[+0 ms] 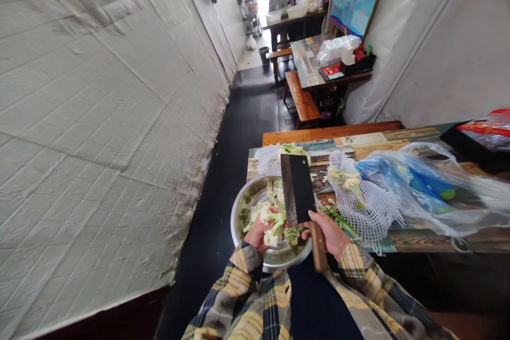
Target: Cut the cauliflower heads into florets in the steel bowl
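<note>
You grip cauliflower piece [274, 223] in left hand [255, 236], over metal bowl [236, 218]. Your right hand [332, 234], near bowl's right side, is closed around wooden handle [317, 247] of cleaver [305, 186]; dark blade stands between you and bowl's right rim, pointing away from you. Loose florets [274, 188] inside bowl. White foam net [374, 215] right of bowl, cauliflower scraps [351, 185] on it. Clear plastic bag [422, 186] farther right of bowl. Second foam net [266, 159] just beyond bowl.

Cauliflower [272, 218] in left fingers [258, 229], cleaver [302, 188] in right fingers [319, 218]
</note>
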Motion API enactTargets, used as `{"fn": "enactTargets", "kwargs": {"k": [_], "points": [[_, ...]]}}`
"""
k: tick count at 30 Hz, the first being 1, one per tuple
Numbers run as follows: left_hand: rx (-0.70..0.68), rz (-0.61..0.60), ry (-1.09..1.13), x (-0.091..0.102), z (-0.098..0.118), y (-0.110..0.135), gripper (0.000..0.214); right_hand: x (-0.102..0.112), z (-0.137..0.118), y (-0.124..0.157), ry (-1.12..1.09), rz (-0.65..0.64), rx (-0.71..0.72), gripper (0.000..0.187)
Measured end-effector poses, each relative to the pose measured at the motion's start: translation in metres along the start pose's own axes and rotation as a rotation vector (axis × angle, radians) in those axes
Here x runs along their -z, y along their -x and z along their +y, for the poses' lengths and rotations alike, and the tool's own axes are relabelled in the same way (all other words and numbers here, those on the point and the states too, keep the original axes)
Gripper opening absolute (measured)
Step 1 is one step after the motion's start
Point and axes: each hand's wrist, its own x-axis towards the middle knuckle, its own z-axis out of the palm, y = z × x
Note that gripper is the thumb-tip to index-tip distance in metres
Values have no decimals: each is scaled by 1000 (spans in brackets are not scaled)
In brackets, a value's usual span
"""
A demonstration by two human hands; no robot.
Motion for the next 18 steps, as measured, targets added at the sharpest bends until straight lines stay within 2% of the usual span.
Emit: {"fn": "enactTargets", "kwargs": {"k": [6, 9, 14, 18], "points": [[75, -89, 31, 0, -1, 4, 49, 0, 11, -16, -58, -149, -204, 30], [97, -93, 20, 3, -4, 4, 50, 1, 13, -13, -104, -181, -229, 33], [122, -41, -53, 5, -9, -4, 49, -5, 11, -8, -147, -162, -84, 28], [158, 13, -181, -5, -12, -18, 41, -9, 7, -5, -32, 50, 116, 27]]}}
